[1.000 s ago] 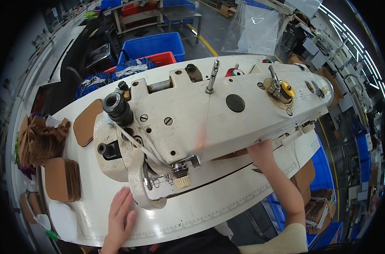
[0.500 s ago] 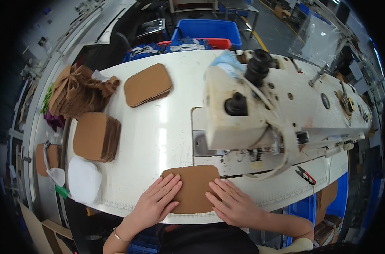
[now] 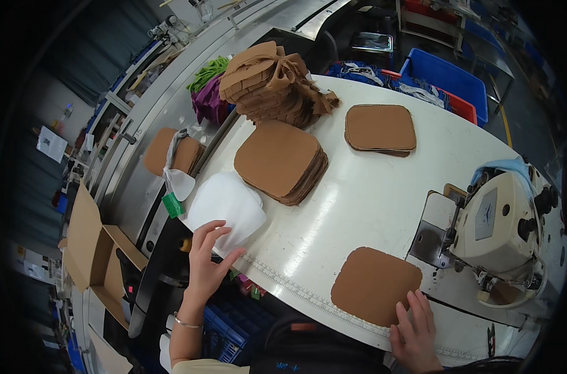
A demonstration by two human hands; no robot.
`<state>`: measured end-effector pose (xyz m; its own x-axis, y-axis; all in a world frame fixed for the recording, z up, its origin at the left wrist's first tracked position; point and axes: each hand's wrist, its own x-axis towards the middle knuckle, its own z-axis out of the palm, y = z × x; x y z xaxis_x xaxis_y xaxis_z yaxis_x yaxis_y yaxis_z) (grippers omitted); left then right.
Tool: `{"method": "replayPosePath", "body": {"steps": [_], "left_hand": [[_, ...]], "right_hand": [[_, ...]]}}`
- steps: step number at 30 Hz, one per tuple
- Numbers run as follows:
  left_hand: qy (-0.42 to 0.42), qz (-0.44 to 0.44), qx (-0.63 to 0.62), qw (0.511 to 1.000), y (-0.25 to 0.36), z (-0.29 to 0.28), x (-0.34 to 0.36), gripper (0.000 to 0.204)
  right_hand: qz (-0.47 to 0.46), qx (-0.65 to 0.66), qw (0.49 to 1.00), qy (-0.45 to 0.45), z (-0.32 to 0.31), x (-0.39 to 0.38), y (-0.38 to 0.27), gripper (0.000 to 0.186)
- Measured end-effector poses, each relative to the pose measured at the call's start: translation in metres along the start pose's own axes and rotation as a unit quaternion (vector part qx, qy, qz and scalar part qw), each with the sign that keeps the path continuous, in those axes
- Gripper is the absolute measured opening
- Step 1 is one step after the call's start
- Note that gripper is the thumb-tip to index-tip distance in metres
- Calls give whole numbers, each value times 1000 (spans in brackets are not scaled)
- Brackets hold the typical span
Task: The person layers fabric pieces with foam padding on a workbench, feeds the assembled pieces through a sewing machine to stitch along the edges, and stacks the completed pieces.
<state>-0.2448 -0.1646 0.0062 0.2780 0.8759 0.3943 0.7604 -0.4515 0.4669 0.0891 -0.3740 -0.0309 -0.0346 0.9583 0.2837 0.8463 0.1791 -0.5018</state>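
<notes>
My left hand [image 3: 207,258] is at the near edge of a pile of thin white sheets [image 3: 227,206], thumb and fingers apart, fingertips at the sheets' edge. My right hand [image 3: 415,330] lies open, its fingertips at the right edge of a single brown rounded fabric piece [image 3: 377,285]. That piece lies flat near the table's front edge, left of the sewing machine [image 3: 492,212]. A thick stack of similar brown pieces [image 3: 277,156] stands just behind the white sheets. A thinner brown stack [image 3: 380,126] sits farther back to the right.
Bunched brown fabric [image 3: 268,84] is piled at the back left, beside purple cloth [image 3: 208,100] and green cloth [image 3: 208,73]. Thread snips [image 3: 491,341] lie at the front right. An open cardboard box [image 3: 105,262] stands left; a blue bin [image 3: 445,81] stands beyond the table.
The view has swung to the left. My left hand has left the brown piece and moved left to the white sheets. My right hand stays at the piece's right edge.
</notes>
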Motion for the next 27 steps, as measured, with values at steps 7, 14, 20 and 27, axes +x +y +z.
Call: {"method": "replayPosePath", "body": {"steps": [7, 14, 20, 27], "left_hand": [[-34, -125, -131, 983, -20, -3, 4, 11], [-123, -238, -230, 935, -34, -23, 13, 18], [150, 33, -12, 988, 3, 7, 11, 10], [-129, 436, -187, 871, 141, 72, -39, 32]], "right_hand": [[5, -23, 1000, -1, -4, -2, -1, 42], [-11, -37, 999, -14, -2, -5, -1, 46], [-24, 35, 999, 27, -5, -9, -5, 42], [286, 830, 477, 39, 20, 26, -49, 39]]}}
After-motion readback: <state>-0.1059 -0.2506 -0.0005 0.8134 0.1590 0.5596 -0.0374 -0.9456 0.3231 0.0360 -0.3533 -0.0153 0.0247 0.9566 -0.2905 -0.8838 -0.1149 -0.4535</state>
